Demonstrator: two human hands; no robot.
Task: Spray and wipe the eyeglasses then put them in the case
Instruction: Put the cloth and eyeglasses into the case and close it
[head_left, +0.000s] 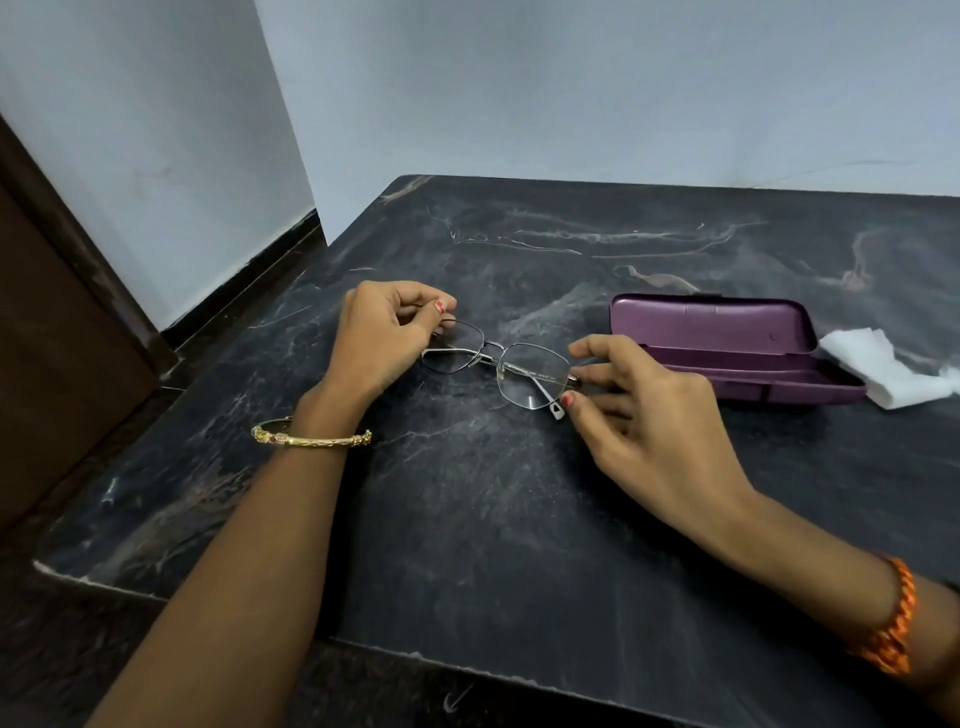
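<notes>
Left hand (382, 332) pinching the left end of the eyeglasses (498, 361), right hand (639, 410) pinching the right end, eyeglasses lying folded over the dark desk (467, 519), open purple case (727, 348) sitting near, white cloth (883, 366) lying beside the case.

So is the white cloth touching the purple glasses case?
Touching. In the head view the white cloth lies right against the right end of the open purple case, with its near edge meeting the case's corner and no dark table showing between them.
</notes>
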